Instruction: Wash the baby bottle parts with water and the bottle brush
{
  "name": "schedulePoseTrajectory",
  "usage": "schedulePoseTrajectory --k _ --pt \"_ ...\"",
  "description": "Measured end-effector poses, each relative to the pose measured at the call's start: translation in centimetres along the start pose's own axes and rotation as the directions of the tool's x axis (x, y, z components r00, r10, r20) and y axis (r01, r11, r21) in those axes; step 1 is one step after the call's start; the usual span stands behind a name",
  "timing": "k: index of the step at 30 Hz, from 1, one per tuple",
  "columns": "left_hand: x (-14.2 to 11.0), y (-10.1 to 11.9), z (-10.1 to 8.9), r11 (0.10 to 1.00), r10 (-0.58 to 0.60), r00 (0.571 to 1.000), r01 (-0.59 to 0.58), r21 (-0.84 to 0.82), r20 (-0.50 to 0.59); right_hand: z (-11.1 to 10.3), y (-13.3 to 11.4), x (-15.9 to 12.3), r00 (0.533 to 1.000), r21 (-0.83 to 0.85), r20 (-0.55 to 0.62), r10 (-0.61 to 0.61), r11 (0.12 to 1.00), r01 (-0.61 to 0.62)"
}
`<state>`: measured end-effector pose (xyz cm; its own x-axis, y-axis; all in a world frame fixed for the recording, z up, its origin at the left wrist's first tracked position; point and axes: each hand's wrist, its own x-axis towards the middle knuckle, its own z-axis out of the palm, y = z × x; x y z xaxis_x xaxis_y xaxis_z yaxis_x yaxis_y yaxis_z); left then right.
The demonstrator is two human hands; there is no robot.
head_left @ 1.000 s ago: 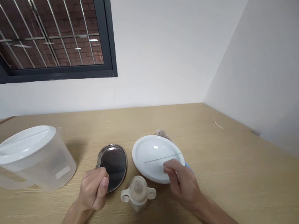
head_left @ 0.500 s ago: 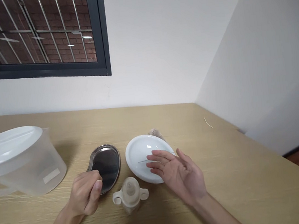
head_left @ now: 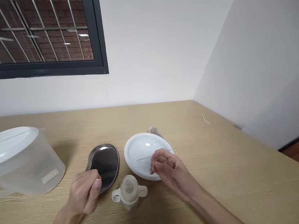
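My left hand (head_left: 84, 192) is a closed fist over the near left edge of a kidney-shaped metal tray (head_left: 107, 166). Nothing sticks out of it. My right hand (head_left: 170, 174) hovers over the right front part of a white oval bowl (head_left: 137, 146), fingers curled in towards the thumb. I see nothing held there. A thin straight rod (head_left: 144, 158) lies across the bowl, passing behind my right fingers. Between my hands stands a clear baby bottle (head_left: 129, 190) with two white handles and a nipple on top.
At the left stands a large translucent jug (head_left: 33, 166) with a white lid. A small beige fuzzy thing (head_left: 154, 130) peeks out behind the bowl. A short pale strand (head_left: 206, 119) lies far right on the wooden table (head_left: 228, 175). A wall and barred window (head_left: 42, 34) close off the back.
My right hand has turned from open and palm up to curled fingers, staying over the bowl. My left fist keeps its place. The view has shifted slightly.
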<state>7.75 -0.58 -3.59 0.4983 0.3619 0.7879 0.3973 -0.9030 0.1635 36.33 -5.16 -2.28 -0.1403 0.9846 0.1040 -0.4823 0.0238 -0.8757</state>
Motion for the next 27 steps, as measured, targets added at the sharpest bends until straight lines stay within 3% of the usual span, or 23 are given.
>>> schedulePoseTrajectory --k 19,27 --pt "-0.81 -0.17 0.37 1.000 -0.010 0.999 0.010 -0.007 0.046 0.92 -0.19 -0.35 0.999 0.106 -0.029 0.030 0.994 -0.026" --pt "0.01 0.12 0.37 1.000 -0.002 0.999 0.002 0.002 0.047 0.69 0.41 -0.62 1.000 -0.061 -0.011 -0.022 0.998 0.021"
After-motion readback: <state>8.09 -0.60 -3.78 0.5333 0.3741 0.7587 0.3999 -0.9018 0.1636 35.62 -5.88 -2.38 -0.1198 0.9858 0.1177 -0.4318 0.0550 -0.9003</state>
